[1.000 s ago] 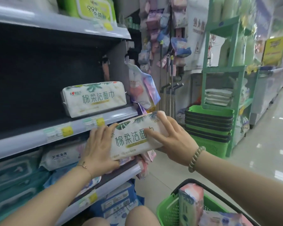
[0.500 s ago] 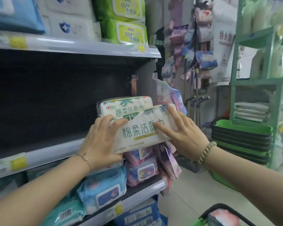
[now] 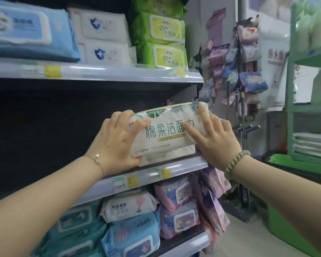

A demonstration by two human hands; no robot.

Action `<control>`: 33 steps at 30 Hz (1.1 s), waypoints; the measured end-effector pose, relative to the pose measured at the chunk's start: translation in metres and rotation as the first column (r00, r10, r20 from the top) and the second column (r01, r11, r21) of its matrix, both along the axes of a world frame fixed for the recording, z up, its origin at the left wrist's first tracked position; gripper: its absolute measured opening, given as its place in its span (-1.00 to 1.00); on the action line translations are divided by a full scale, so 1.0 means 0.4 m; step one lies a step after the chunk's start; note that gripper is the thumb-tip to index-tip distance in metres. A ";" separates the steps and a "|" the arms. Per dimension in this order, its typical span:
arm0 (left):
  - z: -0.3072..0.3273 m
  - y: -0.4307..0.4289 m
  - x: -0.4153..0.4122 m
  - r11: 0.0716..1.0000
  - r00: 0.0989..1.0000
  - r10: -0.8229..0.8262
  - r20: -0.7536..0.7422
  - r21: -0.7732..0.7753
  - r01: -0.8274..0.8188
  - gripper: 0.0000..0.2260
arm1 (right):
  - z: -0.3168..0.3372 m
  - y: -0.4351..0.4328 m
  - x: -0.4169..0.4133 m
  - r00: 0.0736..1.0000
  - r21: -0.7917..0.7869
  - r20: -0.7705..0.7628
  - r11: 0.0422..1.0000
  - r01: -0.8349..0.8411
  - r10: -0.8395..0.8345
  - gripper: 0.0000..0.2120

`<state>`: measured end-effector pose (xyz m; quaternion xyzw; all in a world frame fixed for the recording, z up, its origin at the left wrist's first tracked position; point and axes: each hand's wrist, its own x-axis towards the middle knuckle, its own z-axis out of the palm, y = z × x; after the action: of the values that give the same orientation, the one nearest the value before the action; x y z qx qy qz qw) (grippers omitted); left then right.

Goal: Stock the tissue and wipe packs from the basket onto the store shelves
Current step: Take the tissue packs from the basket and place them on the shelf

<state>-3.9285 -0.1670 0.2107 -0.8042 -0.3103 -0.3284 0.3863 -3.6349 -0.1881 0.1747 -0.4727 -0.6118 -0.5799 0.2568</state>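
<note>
A white tissue pack (image 3: 165, 130) with green leaf print and green lettering lies on top of a matching pack (image 3: 167, 158) at the right end of the middle shelf (image 3: 183, 166). My left hand (image 3: 115, 143) grips the top pack's left end, thumb underneath. My right hand (image 3: 213, 138) presses on its right end, fingers spread over the front. The lower pack shows only as a pale strip under the top one. The basket is out of view.
The upper shelf (image 3: 100, 73) carries blue, white and green wipe packs (image 3: 159, 34). Below are more wipe packs (image 3: 132, 236) in blue, white and pink. The middle shelf is dark to the left. Hanging packets (image 3: 248, 58), mop handles and stacked green baskets (image 3: 295, 162) stand right.
Both hands carried the tissue pack up from below the shelf edge and set it onto the pack lying on the middle shelf. The view tilted upward and the basket left the frame.
</note>
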 end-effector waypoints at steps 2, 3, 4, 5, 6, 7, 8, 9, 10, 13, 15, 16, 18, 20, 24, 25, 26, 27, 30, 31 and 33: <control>0.016 0.017 -0.005 1.000 1.000 0.007 0.007 -0.007 -0.007 -0.27 | 0.014 0.022 -0.011 1.000 0.003 0.010 1.000 0.016 -0.016 -0.28; 0.021 0.026 -0.007 1.000 1.000 0.010 0.012 -0.011 -0.010 -0.27 | 0.019 0.032 -0.015 1.000 0.000 0.009 1.000 0.027 -0.027 -0.29; 0.026 0.035 -0.008 1.000 1.000 0.012 0.015 -0.015 -0.012 -0.26 | 0.024 0.042 -0.019 0.999 -0.005 0.001 0.999 0.039 -0.039 -0.30; 0.028 0.043 -0.008 1.000 1.000 0.014 0.012 -0.019 -0.014 -0.25 | 0.028 0.052 -0.021 0.999 -0.013 -0.013 0.999 0.050 -0.050 -0.29; 0.031 0.050 -0.007 1.000 1.000 0.015 0.007 -0.019 -0.015 -0.23 | 0.031 0.063 -0.021 0.998 -0.019 -0.028 0.998 0.055 -0.055 -0.28; 0.036 0.056 -0.005 1.000 1.000 0.014 0.001 -0.014 -0.014 -0.21 | 0.036 0.072 -0.021 0.998 -0.026 -0.041 0.998 0.053 -0.054 -0.26; 0.041 0.061 -0.004 1.000 1.000 0.009 -0.003 -0.007 -0.009 -0.18 | 0.042 0.079 -0.020 0.997 -0.033 -0.052 0.998 0.047 -0.049 -0.24; 0.048 0.064 -0.002 1.000 1.000 0.001 -0.004 0.002 -0.001 -0.16 | 0.048 0.084 -0.019 0.997 -0.037 -0.062 0.998 0.042 -0.044 -0.22; 0.056 0.067 -0.002 1.000 1.000 -0.010 -0.001 0.014 0.010 -0.15 | 0.056 0.089 -0.019 0.997 -0.034 -0.069 0.999 0.038 -0.041 -0.21; 0.085 0.082 -0.007 0.997 0.999 -0.043 0.019 0.070 0.041 -0.16 | 0.083 0.097 -0.022 0.996 -0.004 -0.079 0.999 0.034 -0.034 -0.22; 0.093 0.098 -0.009 0.997 0.998 -0.040 0.038 0.069 0.038 -0.18 | 0.097 0.106 -0.027 0.996 -0.008 -0.089 1.000 0.029 -0.029 -0.23; 0.092 0.108 -0.009 0.998 0.999 -0.022 0.044 0.052 0.020 -0.18 | 0.100 0.113 -0.030 0.995 -0.027 -0.093 0.999 0.030 -0.032 -0.22; 0.085 0.126 -0.006 0.999 0.999 0.036 0.035 -0.011 -0.035 -0.18 | 0.093 0.134 -0.038 0.992 -0.086 -0.116 0.996 0.030 -0.040 -0.18; 0.077 0.140 -0.004 0.991 0.996 0.084 0.032 -0.105 -0.081 -0.20 | 0.076 0.158 -0.052 0.984 -0.147 -0.174 0.989 0.002 -0.028 -0.15; 0.073 0.165 -0.001 0.958 0.997 0.064 0.046 -0.282 -0.049 -0.21 | 0.048 0.196 -0.077 0.949 -0.230 -0.315 0.969 -0.089 0.013 -0.13; 0.073 0.171 -0.002 0.953 0.997 0.050 0.056 -0.301 -0.031 -0.21 | 0.048 0.202 -0.082 0.942 -0.233 -0.334 0.967 -0.105 0.021 -0.14; 0.074 0.177 -0.002 0.949 0.997 0.041 0.067 -0.316 -0.018 -0.21 | 0.049 0.208 -0.085 0.934 -0.234 -0.355 0.965 -0.122 0.032 -0.16; 0.074 0.183 -0.002 0.944 0.996 0.035 0.079 -0.329 -0.007 -0.22 | 0.052 0.213 -0.089 0.925 -0.237 -0.377 0.962 -0.138 0.040 -0.19; 0.067 0.195 0.002 0.921 0.989 0.046 0.141 -0.388 0.012 -0.26 | 0.058 0.224 -0.111 0.888 -0.290 -0.458 0.937 -0.194 0.042 -0.25; 0.061 0.200 0.005 0.915 0.986 0.054 0.160 -0.404 0.015 -0.29 | 0.057 0.229 -0.119 0.873 -0.316 -0.486 0.924 -0.215 0.037 -0.26; 0.049 0.210 0.011 0.912 0.979 0.062 0.196 -0.410 0.025 -0.37 | 0.057 0.238 -0.133 0.851 -0.363 -0.524 0.899 -0.245 0.021 -0.27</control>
<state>-3.9241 -0.0830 0.2304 -0.8262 -0.4179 -0.3331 0.1782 -3.6881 -0.0929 0.1974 -0.6075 -0.6635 -0.2710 0.3425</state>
